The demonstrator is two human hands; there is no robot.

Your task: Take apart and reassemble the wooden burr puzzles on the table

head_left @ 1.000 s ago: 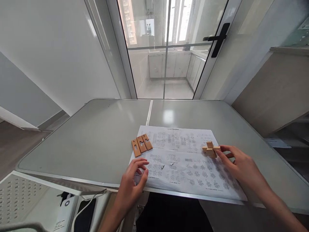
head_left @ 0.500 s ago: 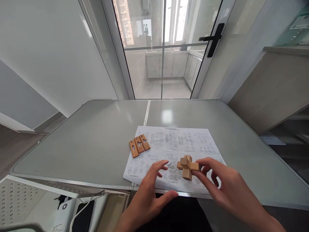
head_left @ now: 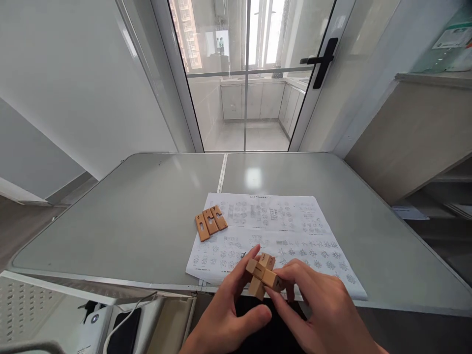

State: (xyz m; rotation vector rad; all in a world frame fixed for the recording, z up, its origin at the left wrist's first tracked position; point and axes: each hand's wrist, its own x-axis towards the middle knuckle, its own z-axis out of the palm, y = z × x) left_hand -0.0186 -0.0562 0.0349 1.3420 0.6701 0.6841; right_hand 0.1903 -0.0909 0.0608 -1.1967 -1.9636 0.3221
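A wooden burr puzzle, made of interlocking notched bars with marks on some ends, is held above the front of the paper sheet. My right hand pinches one bar end between thumb and fingers. On the other side is my left hand, thumb spread away and forefinger reaching up beside the puzzle. Whether that forefinger touches it, I cannot tell. Three flat wooden pieces with cut-outs and numbers lie side by side at the sheet's left edge. Printed diagrams cover the white paper sheet.
The grey table has a seam across its middle. At lower left, a white perforated basket holds a dark phone-like device, a white box and a cable. A glass door with a black handle stands beyond.
My right hand has brought the puzzle left and nearer to me, turning it so that marked faces show. My left hand has come up beside it. The flat pieces stay put.
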